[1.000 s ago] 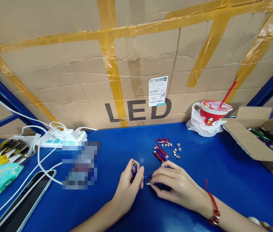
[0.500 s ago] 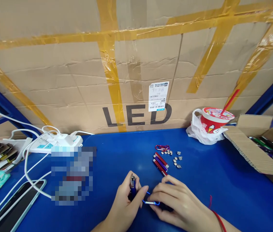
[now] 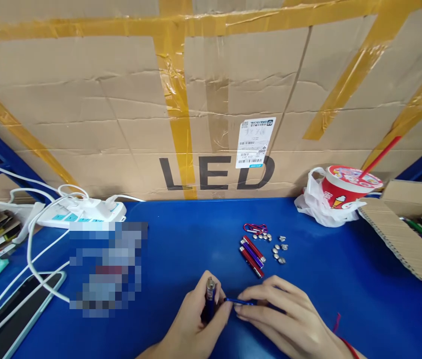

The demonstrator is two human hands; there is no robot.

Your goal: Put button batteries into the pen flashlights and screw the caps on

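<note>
My left hand [image 3: 192, 321] is closed around a dark blue pen-shaped mini flashlight [image 3: 210, 301], its metal end pointing up. Between the fingertips of both hands stretches a blue carabiner [image 3: 238, 301], seen nearly edge-on; my right hand [image 3: 289, 314] pinches its right end and the left thumb and finger meet its left end. Just beyond the hands lie red and purple mini flashlights [image 3: 251, 258] side by side. Behind them are red and purple carabiners [image 3: 255, 228], with several silver button cells [image 3: 277, 254] scattered to their right.
On the left are a phone [image 3: 12, 319], white cables, a power strip [image 3: 56, 214] and a pixelated patch. A red cup [image 3: 340, 192] in a plastic bag and an open carton [image 3: 401, 234] of pen-like items stand right. A large cardboard box [image 3: 128, 124] walls off the back.
The blue carabiner has turned from showing its loop and silver gate to nearly edge-on. The flashlight stands a little more upright in my left hand. The camera view has shifted slightly.
</note>
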